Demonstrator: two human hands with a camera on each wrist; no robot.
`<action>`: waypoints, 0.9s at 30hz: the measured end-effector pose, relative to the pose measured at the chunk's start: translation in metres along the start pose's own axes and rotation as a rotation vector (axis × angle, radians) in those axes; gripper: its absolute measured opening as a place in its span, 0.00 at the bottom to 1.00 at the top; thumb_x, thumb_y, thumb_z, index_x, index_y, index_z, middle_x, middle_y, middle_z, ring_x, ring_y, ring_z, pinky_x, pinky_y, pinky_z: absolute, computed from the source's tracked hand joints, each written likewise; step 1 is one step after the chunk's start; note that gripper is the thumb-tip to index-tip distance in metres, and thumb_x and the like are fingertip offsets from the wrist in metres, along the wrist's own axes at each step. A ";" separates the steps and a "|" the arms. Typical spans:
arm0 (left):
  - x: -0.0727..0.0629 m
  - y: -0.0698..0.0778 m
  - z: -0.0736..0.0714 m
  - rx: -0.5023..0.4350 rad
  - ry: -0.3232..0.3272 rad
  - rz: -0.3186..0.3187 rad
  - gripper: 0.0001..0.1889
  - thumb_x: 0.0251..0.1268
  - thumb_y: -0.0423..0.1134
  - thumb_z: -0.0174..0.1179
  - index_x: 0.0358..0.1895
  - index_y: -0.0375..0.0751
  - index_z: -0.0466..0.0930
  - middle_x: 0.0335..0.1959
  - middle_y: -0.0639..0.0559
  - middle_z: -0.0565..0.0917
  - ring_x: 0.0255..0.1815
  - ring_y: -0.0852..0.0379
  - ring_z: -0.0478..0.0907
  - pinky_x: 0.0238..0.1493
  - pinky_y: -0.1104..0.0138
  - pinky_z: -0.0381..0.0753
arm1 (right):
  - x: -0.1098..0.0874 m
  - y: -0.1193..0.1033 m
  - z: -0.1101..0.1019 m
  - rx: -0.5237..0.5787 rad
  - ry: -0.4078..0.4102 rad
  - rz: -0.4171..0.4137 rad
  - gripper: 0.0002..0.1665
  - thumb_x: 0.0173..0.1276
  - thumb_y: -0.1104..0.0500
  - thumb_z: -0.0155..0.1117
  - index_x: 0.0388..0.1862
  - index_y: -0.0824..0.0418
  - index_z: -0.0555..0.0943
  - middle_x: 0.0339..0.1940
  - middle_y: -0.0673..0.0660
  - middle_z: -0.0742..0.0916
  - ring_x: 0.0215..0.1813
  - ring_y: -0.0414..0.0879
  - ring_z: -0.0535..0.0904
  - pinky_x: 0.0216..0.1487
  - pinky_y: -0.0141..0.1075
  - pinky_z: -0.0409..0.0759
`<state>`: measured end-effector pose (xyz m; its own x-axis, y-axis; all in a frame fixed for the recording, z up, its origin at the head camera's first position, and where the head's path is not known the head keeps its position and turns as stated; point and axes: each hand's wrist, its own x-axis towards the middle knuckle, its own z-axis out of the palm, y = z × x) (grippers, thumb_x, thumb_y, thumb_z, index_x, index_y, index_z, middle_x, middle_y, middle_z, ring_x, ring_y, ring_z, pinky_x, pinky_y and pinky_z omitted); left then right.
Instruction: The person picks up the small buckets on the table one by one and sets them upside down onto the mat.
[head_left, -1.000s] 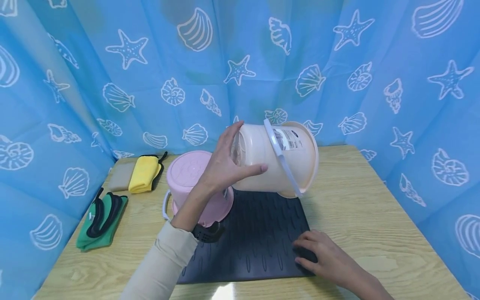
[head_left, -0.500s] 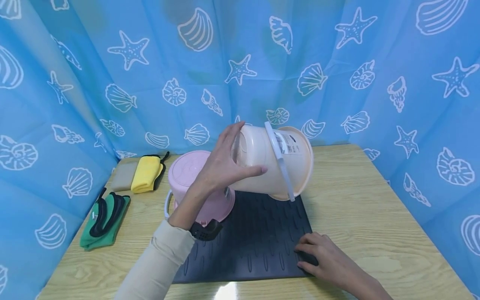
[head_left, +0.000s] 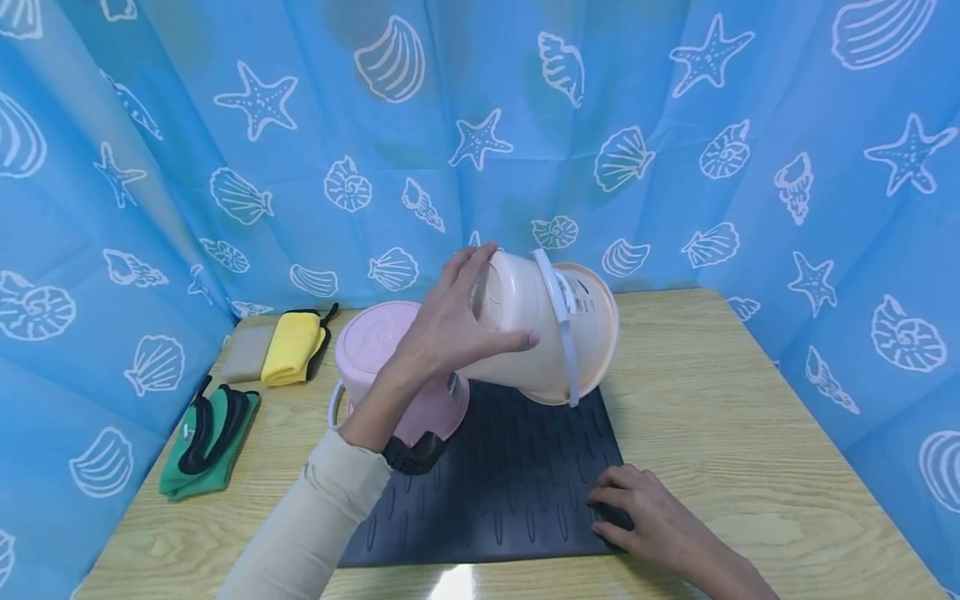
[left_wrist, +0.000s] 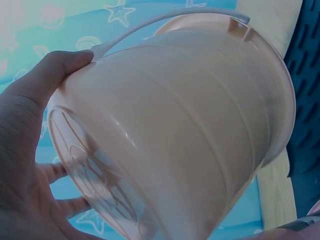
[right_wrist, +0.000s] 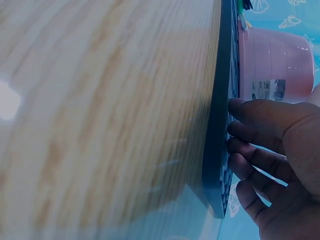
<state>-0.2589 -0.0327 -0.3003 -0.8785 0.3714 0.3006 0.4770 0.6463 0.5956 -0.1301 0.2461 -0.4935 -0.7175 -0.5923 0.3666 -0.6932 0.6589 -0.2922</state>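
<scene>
A cream bucket (head_left: 517, 325) with a white handle (head_left: 558, 321) is held in the air, tilted on its side, its rim pointing right and slightly down in the head view. My left hand (head_left: 461, 321) grips it at the base end; in the left wrist view the thumb lies on the wall of the bucket (left_wrist: 165, 120) and fingers reach round the bottom. An upside-down pink bucket (head_left: 375, 346) stands on the black ribbed mat (head_left: 510, 500), partly hidden by my left arm. At the mat's front right corner my right hand (head_left: 645, 517) rests its fingertips on the mat (right_wrist: 215, 125).
On the wooden table (head_left: 720, 433), at the left, lie a folded yellow cloth (head_left: 288, 350), a beige cloth (head_left: 247, 354) and a green cloth (head_left: 206, 442) with black trim. A blue shell-print curtain (head_left: 480, 100) hangs at the back and both sides.
The rim end of the cream bucket has swung left and a little down, tilting the bucket further. My left hand keeps its grip. The right hand stays nearly in place on the mat.
</scene>
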 end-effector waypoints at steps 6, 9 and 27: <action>0.003 0.001 0.006 0.068 -0.045 -0.052 0.58 0.44 0.69 0.70 0.80 0.67 0.47 0.81 0.53 0.48 0.70 0.32 0.59 0.57 0.38 0.71 | 0.000 -0.002 0.003 0.021 0.003 0.000 0.13 0.54 0.57 0.81 0.39 0.53 0.88 0.39 0.41 0.79 0.39 0.37 0.73 0.36 0.38 0.75; 0.005 0.002 0.009 0.103 -0.065 -0.060 0.58 0.44 0.70 0.69 0.80 0.68 0.46 0.81 0.53 0.47 0.68 0.30 0.60 0.54 0.38 0.72 | 0.000 -0.003 0.006 0.027 0.012 0.001 0.13 0.54 0.57 0.81 0.39 0.53 0.88 0.39 0.41 0.80 0.40 0.37 0.73 0.37 0.39 0.75; 0.023 0.011 0.036 0.294 -0.209 -0.083 0.61 0.42 0.69 0.72 0.81 0.63 0.47 0.81 0.49 0.47 0.71 0.19 0.51 0.57 0.30 0.68 | 0.000 -0.004 0.001 0.014 -0.020 0.062 0.13 0.56 0.56 0.79 0.41 0.54 0.88 0.41 0.41 0.80 0.43 0.38 0.74 0.41 0.40 0.76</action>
<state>-0.2729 0.0068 -0.3138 -0.9046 0.4180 0.0835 0.4182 0.8327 0.3630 -0.1275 0.2431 -0.4931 -0.7602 -0.5600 0.3294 -0.6482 0.6880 -0.3262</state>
